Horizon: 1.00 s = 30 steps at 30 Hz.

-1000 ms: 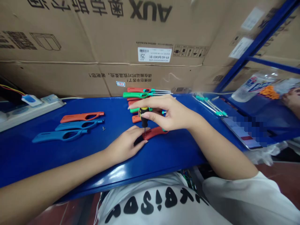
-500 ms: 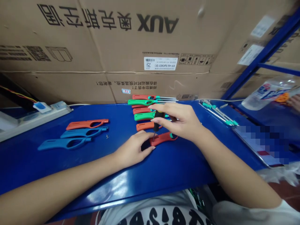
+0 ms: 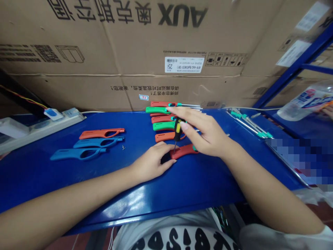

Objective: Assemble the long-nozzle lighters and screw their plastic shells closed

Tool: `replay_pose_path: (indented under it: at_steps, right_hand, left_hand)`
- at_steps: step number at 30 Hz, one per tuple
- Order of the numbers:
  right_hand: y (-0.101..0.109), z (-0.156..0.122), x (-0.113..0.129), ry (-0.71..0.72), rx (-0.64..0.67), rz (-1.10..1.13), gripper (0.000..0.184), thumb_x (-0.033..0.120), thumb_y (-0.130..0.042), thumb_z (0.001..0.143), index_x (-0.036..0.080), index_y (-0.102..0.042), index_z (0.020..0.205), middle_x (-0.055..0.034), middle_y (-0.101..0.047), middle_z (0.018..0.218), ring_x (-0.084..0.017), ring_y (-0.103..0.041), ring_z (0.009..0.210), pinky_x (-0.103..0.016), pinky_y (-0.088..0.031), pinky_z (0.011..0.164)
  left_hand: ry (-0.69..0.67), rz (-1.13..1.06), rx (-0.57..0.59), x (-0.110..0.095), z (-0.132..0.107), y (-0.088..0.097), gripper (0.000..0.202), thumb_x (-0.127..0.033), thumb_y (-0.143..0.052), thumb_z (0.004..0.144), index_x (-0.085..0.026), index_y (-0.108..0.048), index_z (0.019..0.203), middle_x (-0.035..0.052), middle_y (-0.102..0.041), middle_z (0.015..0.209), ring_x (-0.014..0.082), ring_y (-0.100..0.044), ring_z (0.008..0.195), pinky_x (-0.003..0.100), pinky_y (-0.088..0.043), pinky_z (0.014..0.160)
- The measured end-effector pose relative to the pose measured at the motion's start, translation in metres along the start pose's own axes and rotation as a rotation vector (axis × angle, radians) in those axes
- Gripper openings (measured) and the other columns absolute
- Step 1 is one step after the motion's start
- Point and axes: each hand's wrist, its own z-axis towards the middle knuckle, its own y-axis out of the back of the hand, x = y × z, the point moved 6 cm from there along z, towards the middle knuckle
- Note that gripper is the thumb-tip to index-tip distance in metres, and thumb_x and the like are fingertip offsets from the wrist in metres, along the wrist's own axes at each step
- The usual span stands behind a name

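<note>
My left hand [image 3: 151,161] pinches the handle end of a red gas lighter [image 3: 185,151] between thumb and fingers, against the blue table. In my right hand [image 3: 206,130] is a small screwdriver [image 3: 178,129] with a black and yellow handle, held nearly upright between thumb and fingers. Its tip meets the lighter close to my left fingertips; the screw itself is too small to see. Behind, several lighters lie in a row, among them a green one [image 3: 163,126] and an orange one [image 3: 163,136]. My right hand covers part of their metal tubes.
At left lie an orange handle shell [image 3: 90,133] and two blue handle shells [image 3: 65,154], with tiny screws [image 3: 123,147] beside them. A power strip [image 3: 39,132] sits farther left. Metal lighter tubes [image 3: 247,123] and a plastic bottle [image 3: 299,102] are at right. Cardboard [image 3: 130,62] stands behind.
The camera view has shifted slightly, so the scene sits a little farther right and higher. My right fingers have loosened and shifted on the screwdriver handle, showing more yellow. My left hand keeps its grip.
</note>
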Motion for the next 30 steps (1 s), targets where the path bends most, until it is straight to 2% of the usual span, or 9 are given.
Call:
replay_pose_path:
  at_steps: [2,5,8,14,18,20,22,26,30]
  right_hand:
    - [0.000,0.000,-0.002,-0.022,0.013,0.098,0.041,0.020,-0.045,0.102,0.025,-0.058,0.141,-0.0065,-0.066,0.136,-0.020,-0.065,0.121,-0.039,-0.052,0.104]
    - [0.002,0.002,0.000,0.004,-0.048,0.108,0.025,0.023,-0.060,0.097,0.023,-0.071,0.119,-0.0045,-0.076,0.112,-0.016,-0.071,0.092,-0.032,-0.057,0.085]
    - [0.004,0.002,0.002,0.018,-0.139,0.011,0.016,0.032,-0.075,0.088,0.022,-0.075,0.101,-0.0037,-0.077,0.096,-0.018,-0.071,0.087,-0.031,-0.057,0.081]
    - [-0.007,0.001,-0.004,-0.068,-0.025,0.100,0.039,0.023,-0.042,0.104,0.024,-0.058,0.140,-0.0082,-0.064,0.139,-0.020,-0.063,0.123,-0.039,-0.052,0.102]
    - [-0.005,0.001,-0.006,-0.080,-0.080,0.120,0.024,0.029,-0.065,0.095,0.023,-0.071,0.117,-0.0049,-0.076,0.114,-0.018,-0.072,0.095,-0.032,-0.059,0.086]
    - [-0.002,0.000,-0.004,-0.058,-0.139,0.063,0.024,0.032,-0.077,0.086,0.022,-0.074,0.107,-0.0039,-0.078,0.106,-0.019,-0.073,0.093,-0.032,-0.059,0.085]
    - [-0.002,-0.001,-0.001,-0.025,-0.145,0.020,0.029,0.033,-0.075,0.088,0.023,-0.072,0.115,-0.0056,-0.076,0.115,-0.021,-0.072,0.103,-0.034,-0.058,0.093]
    - [-0.008,0.000,0.002,-0.028,-0.074,0.102,0.035,0.023,-0.046,0.103,0.023,-0.063,0.133,-0.0070,-0.072,0.127,-0.020,-0.069,0.112,-0.037,-0.056,0.096]
    - [-0.005,0.001,0.003,0.001,-0.170,0.076,0.018,0.031,-0.072,0.089,0.022,-0.074,0.106,-0.0045,-0.078,0.099,-0.018,-0.072,0.085,-0.032,-0.059,0.080]
  left_hand:
    - [0.002,-0.005,0.004,0.000,0.000,0.000,0.033,-0.018,-0.066,0.092,-0.017,-0.061,0.125,0.0094,-0.071,0.116,0.0230,-0.067,0.107,0.039,-0.054,0.096]
    - [-0.008,0.003,0.005,-0.001,0.000,0.000,0.035,-0.018,-0.067,0.091,-0.017,-0.061,0.125,0.0095,-0.071,0.118,0.0232,-0.066,0.108,0.040,-0.054,0.097]
    - [-0.012,0.013,0.001,-0.001,0.000,0.000,0.036,-0.017,-0.067,0.091,-0.017,-0.061,0.126,0.0095,-0.071,0.117,0.0231,-0.066,0.107,0.040,-0.054,0.097]
    - [-0.017,-0.005,0.008,-0.003,0.001,0.000,0.036,-0.017,-0.065,0.091,-0.017,-0.061,0.127,0.0091,-0.071,0.116,0.0231,-0.065,0.108,0.040,-0.053,0.097]
    - [-0.015,-0.007,0.006,-0.002,0.001,-0.001,0.036,-0.017,-0.065,0.091,-0.017,-0.061,0.127,0.0095,-0.071,0.115,0.0234,-0.065,0.106,0.041,-0.053,0.097]
    - [-0.013,-0.010,-0.001,-0.002,0.000,-0.001,0.035,-0.018,-0.065,0.092,-0.017,-0.061,0.127,0.0104,-0.070,0.116,0.0237,-0.065,0.106,0.041,-0.053,0.097]
    - [-0.009,-0.019,-0.006,-0.001,0.000,-0.001,0.036,-0.019,-0.064,0.092,-0.017,-0.061,0.128,0.0108,-0.070,0.117,0.0240,-0.065,0.106,0.042,-0.054,0.097]
    - [-0.013,-0.029,0.006,0.000,0.000,-0.002,0.037,-0.019,-0.064,0.092,-0.019,-0.061,0.129,0.0095,-0.071,0.117,0.0241,-0.065,0.106,0.042,-0.053,0.096]
    - [-0.019,-0.027,-0.007,0.001,0.000,-0.002,0.034,-0.020,-0.064,0.092,-0.018,-0.062,0.126,0.0103,-0.071,0.113,0.0243,-0.065,0.105,0.042,-0.054,0.096]
